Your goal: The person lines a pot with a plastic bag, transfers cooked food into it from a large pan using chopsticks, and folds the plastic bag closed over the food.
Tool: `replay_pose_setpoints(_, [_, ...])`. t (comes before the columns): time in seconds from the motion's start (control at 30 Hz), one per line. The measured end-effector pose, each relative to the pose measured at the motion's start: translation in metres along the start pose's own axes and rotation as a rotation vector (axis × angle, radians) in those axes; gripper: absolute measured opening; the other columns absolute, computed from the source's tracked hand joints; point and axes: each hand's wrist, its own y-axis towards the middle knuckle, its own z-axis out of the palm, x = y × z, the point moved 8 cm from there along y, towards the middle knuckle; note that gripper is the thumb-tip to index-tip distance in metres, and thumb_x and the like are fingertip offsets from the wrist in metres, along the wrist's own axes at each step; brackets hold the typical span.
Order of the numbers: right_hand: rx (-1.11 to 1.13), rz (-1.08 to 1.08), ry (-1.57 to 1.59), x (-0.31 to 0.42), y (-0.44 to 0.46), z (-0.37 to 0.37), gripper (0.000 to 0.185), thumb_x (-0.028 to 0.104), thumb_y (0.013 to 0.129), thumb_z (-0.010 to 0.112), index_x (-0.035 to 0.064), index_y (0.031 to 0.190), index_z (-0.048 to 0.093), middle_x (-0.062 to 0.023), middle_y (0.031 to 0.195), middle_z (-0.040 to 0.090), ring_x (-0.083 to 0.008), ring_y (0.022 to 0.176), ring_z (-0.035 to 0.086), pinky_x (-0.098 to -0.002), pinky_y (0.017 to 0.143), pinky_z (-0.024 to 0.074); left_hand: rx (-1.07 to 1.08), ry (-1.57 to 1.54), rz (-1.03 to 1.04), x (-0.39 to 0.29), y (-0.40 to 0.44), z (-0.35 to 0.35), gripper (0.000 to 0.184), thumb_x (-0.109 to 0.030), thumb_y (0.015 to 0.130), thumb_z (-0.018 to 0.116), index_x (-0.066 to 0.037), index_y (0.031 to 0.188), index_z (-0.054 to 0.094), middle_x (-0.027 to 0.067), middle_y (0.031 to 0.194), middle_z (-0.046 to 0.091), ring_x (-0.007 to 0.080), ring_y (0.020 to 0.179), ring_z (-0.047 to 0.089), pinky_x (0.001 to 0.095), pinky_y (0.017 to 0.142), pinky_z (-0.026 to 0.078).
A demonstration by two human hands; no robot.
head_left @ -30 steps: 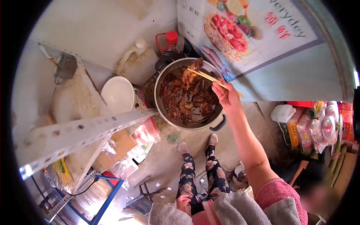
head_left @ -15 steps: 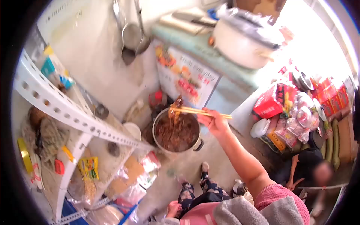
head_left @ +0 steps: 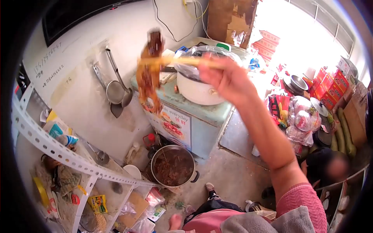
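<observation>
My right hand (head_left: 229,75) is raised and closed around a pair of wooden chopsticks (head_left: 171,61), which point left. From their far end hangs a glossy dark-brown piece of cooked meat (head_left: 150,73), smeared by motion; its exact cut is not clear. Below it on the floor stands a large metal pot (head_left: 193,161), and brown pieces of food (head_left: 171,167) in dark liquid lie inside. Low by my hip is my left hand (head_left: 175,221), mostly cut off or blurred, its fingers not readable.
A green-topped cabinet (head_left: 210,116) carries a white pot lined with plastic (head_left: 198,91). At left runs a white perforated shelf frame (head_left: 58,155). Ladles and a strainer (head_left: 115,92) hang on the wall. Another person (head_left: 330,167) is at the right, near stacked packages (head_left: 303,116).
My right hand has lifted the chopsticks and the meat up from just over the pot to well above it, at cabinet-top height. The view has tilted up.
</observation>
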Motion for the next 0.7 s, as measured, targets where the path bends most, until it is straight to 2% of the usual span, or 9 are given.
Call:
replay_pose_setpoints(0.03, [0.221,0.009,0.156,0.022,0.021,0.002,0.027,0.008,0.085,0.044,-0.0107,0.105,0.043,-0.0304,0.102,0.055,-0.0343,0.091,0.06,-0.039,0.083,0.0509,-0.035,-0.311,0.221,-0.102,-0.007,-0.037,0.024,-0.022,0.08,0.056,-0.004,0.094,0.059,0.0129,0.08,0.063,0.0222,0.076,0.061,0.0321,0.064,0.047])
replay_pose_setpoints(0.07, [0.095,-0.095,-0.006,0.052,0.029,0.005,0.026,0.009,0.086,0.044,-0.0114,0.103,0.044,-0.03,0.1,0.056,-0.0349,0.092,0.059,-0.0395,0.084,0.0504,-0.035,-0.38,0.396,-0.213,-0.026,-0.083,0.021,-0.018,0.082,0.053,-0.005,0.098,0.058,0.0126,0.082,0.062,0.0254,0.076,0.06,0.0327,0.067,0.047])
replay_pose_setpoints(0.1, [0.113,-0.164,-0.077,0.076,0.039,0.007,0.029,0.01,0.087,0.045,-0.0117,0.107,0.048,-0.0232,0.102,0.058,-0.0287,0.096,0.059,-0.0342,0.084,0.0511,-0.056,-0.328,0.683,-0.325,-0.055,-0.132,0.022,-0.008,0.082,0.05,-0.006,0.103,0.057,0.0112,0.086,0.063,0.0263,0.08,0.06,0.0326,0.07,0.047])
replay_pose_setpoints(0.13, [0.086,-0.21,-0.13,0.097,0.048,0.005,0.03,0.009,0.086,0.047,-0.0126,0.107,0.048,-0.0234,0.103,0.057,-0.0288,0.096,0.059,-0.0351,0.085,0.0506,-0.163,-0.216,1.009,-0.41,-0.082,-0.17,0.027,-0.001,0.079,0.049,-0.006,0.105,0.057,0.0109,0.093,0.061,0.0253,0.084,0.059,0.0332,0.074,0.047])
replay_pose_setpoints(0.2, [0.053,-0.253,-0.19,0.128,0.066,-0.008,0.031,0.01,0.085,0.049,-0.0127,0.107,0.048,-0.0227,0.103,0.057,-0.0281,0.096,0.059,-0.0347,0.086,0.0498,-0.44,-0.051,1.543,-0.524,-0.122,-0.212,0.033,0.002,0.073,0.052,0.0,0.106,0.055,0.0118,0.099,0.058,0.0244,0.087,0.058,0.0339,0.076,0.047])
replay_pose_setpoints(0.27, [0.025,-0.282,-0.241,0.152,0.09,-0.042,0.032,0.01,0.085,0.05,-0.0125,0.108,0.047,-0.0219,0.102,0.057,-0.0268,0.096,0.058,-0.0341,0.087,0.0489,-0.689,0.192,1.676,-0.6,-0.119,-0.23,0.032,-0.004,0.074,0.054,0.002,0.106,0.054,0.0133,0.102,0.057,0.0266,0.092,0.056,0.0353,0.078,0.046])
replay_pose_setpoints(0.43, [0.011,-0.151,-0.395,0.155,0.112,-0.105,0.031,0.012,0.086,0.049,-0.0085,0.109,0.048,-0.0207,0.099,0.059,-0.0242,0.093,0.06,-0.0323,0.084,0.0497,-1.134,0.509,1.309,-0.696,-0.061,-0.271,0.039,-0.009,0.076,0.052,0.002,0.113,0.047,0.0162,0.11,0.052,0.0284,0.106,0.047,0.0395,0.083,0.042])
replay_pose_setpoints(0.57, [-0.053,-0.03,-0.416,0.138,0.12,-0.146,0.03,0.013,0.086,0.046,-0.0078,0.108,0.049,-0.0196,0.096,0.06,-0.0225,0.085,0.063,-0.0308,0.079,0.052,-0.911,0.562,1.216,-0.697,-0.034,-0.268,0.033,-0.007,0.072,0.056,0.0,0.104,0.053,0.0059,0.08,0.049,0.0209,0.092,0.05,0.0545,0.091,0.029])
replay_pose_setpoints(0.7, [-0.046,0.099,-0.406,0.117,0.123,-0.163,0.027,0.013,0.086,0.047,-0.0072,0.102,0.053,-0.0187,0.093,0.061,-0.022,0.081,0.064,-0.0301,0.074,0.054,-0.909,0.525,1.285,-0.693,-0.045,-0.267,0.022,-0.003,0.07,0.056,-0.004,0.092,0.058,0.0035,0.081,0.05,0.0195,0.085,0.052,0.0546,0.097,0.023])
